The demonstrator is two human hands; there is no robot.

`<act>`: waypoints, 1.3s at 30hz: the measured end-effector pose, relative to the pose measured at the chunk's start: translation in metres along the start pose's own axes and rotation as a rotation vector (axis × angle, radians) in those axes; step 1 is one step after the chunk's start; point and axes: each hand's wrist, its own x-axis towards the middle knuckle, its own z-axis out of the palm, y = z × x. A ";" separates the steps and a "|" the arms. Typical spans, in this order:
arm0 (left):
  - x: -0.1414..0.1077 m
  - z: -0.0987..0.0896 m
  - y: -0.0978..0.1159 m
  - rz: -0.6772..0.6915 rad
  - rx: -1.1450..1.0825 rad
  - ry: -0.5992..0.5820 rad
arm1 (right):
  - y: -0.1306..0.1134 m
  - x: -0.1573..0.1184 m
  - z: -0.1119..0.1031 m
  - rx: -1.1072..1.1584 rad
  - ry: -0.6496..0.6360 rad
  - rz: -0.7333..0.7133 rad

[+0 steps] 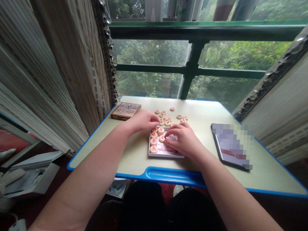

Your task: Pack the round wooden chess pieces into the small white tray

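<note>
A shallow white box on the table holds Chinese chess pieces, with a column of red-marked ones along its left side, such as the lowest piece. My right hand reaches over the box, thumb and fingertips closed on a round Chinese chess piece in the second column. Above the box's far left corner is my left hand. Its fingers are curled together near the loose pieces, and what lies between them is hidden. Beyond the box several loose pieces lie scattered, some marked red, some dark.
A flat decorated box lid lies at the table's back left. To the right rests a tablet with a partly blurred screen. The table has a blue rim and front groove. Curtains flank the window behind it.
</note>
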 end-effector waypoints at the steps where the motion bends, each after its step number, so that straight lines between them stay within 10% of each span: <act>1: 0.000 0.000 0.000 -0.012 -0.001 -0.013 | 0.000 0.000 0.000 0.002 -0.005 -0.003; 39: 0.002 0.005 0.001 -0.020 0.077 0.045 | 0.005 0.008 0.003 0.000 -0.017 -0.039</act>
